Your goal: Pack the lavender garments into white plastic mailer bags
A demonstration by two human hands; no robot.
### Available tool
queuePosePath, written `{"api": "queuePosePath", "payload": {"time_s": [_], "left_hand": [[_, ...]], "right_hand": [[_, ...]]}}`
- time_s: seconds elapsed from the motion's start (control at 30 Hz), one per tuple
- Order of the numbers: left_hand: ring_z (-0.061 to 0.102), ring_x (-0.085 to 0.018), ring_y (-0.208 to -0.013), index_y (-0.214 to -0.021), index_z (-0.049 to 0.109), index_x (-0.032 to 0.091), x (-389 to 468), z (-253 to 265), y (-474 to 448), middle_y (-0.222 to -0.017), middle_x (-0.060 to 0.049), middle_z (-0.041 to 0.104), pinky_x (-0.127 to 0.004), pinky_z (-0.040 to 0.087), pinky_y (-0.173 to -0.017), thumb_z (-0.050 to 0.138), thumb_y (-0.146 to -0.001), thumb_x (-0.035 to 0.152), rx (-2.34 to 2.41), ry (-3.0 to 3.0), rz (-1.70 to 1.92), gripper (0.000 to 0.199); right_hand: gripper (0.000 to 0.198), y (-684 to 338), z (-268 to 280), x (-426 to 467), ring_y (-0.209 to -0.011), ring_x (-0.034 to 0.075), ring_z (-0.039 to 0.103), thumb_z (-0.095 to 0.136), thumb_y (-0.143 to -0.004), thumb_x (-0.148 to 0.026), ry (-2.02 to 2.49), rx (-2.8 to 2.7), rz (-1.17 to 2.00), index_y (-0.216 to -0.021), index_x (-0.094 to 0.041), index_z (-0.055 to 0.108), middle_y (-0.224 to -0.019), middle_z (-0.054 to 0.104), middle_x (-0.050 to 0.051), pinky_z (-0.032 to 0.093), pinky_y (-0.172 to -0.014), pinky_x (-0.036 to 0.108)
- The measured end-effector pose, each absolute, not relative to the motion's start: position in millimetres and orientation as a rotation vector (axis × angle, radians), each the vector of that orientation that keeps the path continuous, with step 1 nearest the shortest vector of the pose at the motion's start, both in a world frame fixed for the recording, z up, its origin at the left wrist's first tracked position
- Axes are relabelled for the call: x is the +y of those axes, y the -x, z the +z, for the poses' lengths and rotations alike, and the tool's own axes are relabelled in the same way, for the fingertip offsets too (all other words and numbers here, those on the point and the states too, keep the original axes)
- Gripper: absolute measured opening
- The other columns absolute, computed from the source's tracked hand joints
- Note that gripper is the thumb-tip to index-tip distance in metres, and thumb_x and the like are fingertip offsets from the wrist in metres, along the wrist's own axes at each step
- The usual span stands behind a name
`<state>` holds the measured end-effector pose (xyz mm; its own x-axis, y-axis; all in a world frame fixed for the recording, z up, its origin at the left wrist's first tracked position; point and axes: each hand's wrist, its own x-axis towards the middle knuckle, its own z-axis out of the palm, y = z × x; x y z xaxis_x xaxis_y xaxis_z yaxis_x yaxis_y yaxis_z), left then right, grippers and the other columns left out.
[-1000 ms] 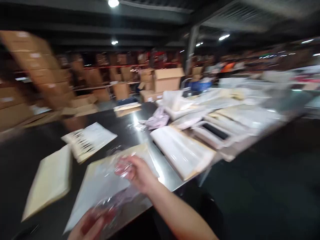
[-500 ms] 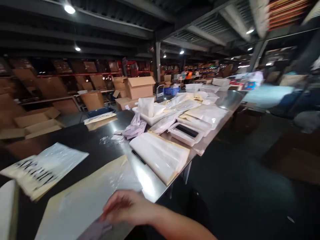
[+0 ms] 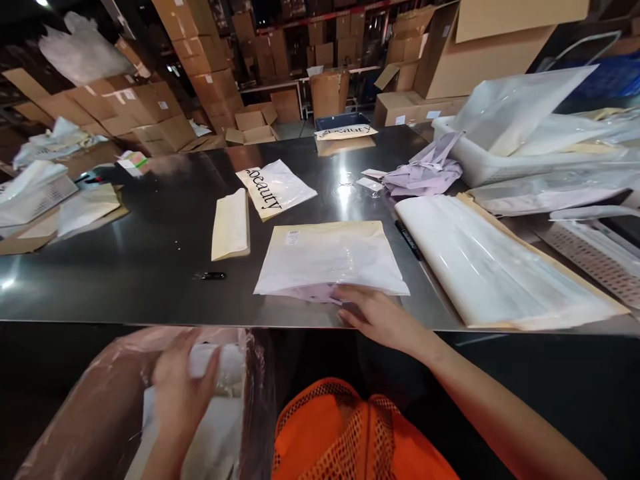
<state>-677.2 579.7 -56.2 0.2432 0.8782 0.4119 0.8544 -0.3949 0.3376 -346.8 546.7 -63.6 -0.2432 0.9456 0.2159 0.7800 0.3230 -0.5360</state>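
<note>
Since the earlier frames the head has tipped down and swung left, so both hands and the near table edge now show, and the right hand has moved to the front edge of the flat packet.

Largest is the steel table point(image 3: 150, 267), stretching away ahead of both hands. To the right of the right hand lies a big stack of clear bags on card point(image 3: 495, 267). Just beyond the right hand point(image 3: 377, 317) sits a flat cream packet under a plastic sleeve point(image 3: 330, 257); the hand lies palm down, fingers point(image 3: 350, 293) spread and touching its near edge, where pale lilac paper peeks out. It grips nothing that can be seen.

Below the table edge, the left hand point(image 3: 180, 387) reaches into a large clear plastic bag point(image 3: 100, 407), fingers curled round a white wrapped item point(image 3: 223, 363) inside it. Between the arms is an orange mesh vest point(image 3: 350, 433).

Farther beyond the right hand, to its left, lie a printed bag reading "beauty" point(image 3: 275, 190) and a narrow cream envelope point(image 3: 231, 227). Crumpled lilac paper point(image 3: 425, 173) lies far ahead to its right. A small black object point(image 3: 210, 275) rests left of the packet.
</note>
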Motion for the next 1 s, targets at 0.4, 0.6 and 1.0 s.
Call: {"api": "queuePosePath", "payload": {"time_s": [0.4, 0.6, 1.0], "left_hand": [[0.068, -0.029, -0.080, -0.103, 0.069, 0.021, 689, 9, 527, -0.093, -0.010, 0.072, -0.035, 0.035, -0.056, 0.036, -0.097, 0.035, 1.604, -3.074, 0.382, 0.036], [0.068, -0.030, -0.083, -0.104, 0.070, 0.023, 684, 13, 530, -0.095, -0.007, 0.074, -0.033, 0.031, -0.057, 0.041, -0.094, 0.038, 1.623, -3.018, 0.294, 0.034], [0.067, -0.027, -0.075, -0.095, 0.070, 0.023, 671, 7, 522, -0.083, -0.007, 0.071, -0.031, 0.026, -0.055, 0.043, -0.095, 0.038, 1.659, -3.015, 0.234, 0.031]], "right_hand": [[0.054, 325, -55, 594, -0.142, 0.033, 0.035, 0.046, -0.083, 0.002, 1.670, -2.427, -0.140, -0.134, -0.014, 0.057, -0.151, 0.044, 0.014, 0.044, -0.105, 0.048], [0.026, 320, -80, 610, -0.108, 0.025, 0.064, 0.046, -0.096, -0.015, 1.743, -2.343, -0.141, -0.101, -0.015, 0.071, -0.107, 0.072, 0.010, 0.049, -0.083, 0.033], [0.032, 374, -81, 666, -0.097, 0.027, 0.063, 0.042, -0.098, -0.019, 1.839, -2.079, -0.238, -0.118, -0.014, 0.066, -0.105, 0.071, 0.015, 0.042, -0.078, 0.035]]}}
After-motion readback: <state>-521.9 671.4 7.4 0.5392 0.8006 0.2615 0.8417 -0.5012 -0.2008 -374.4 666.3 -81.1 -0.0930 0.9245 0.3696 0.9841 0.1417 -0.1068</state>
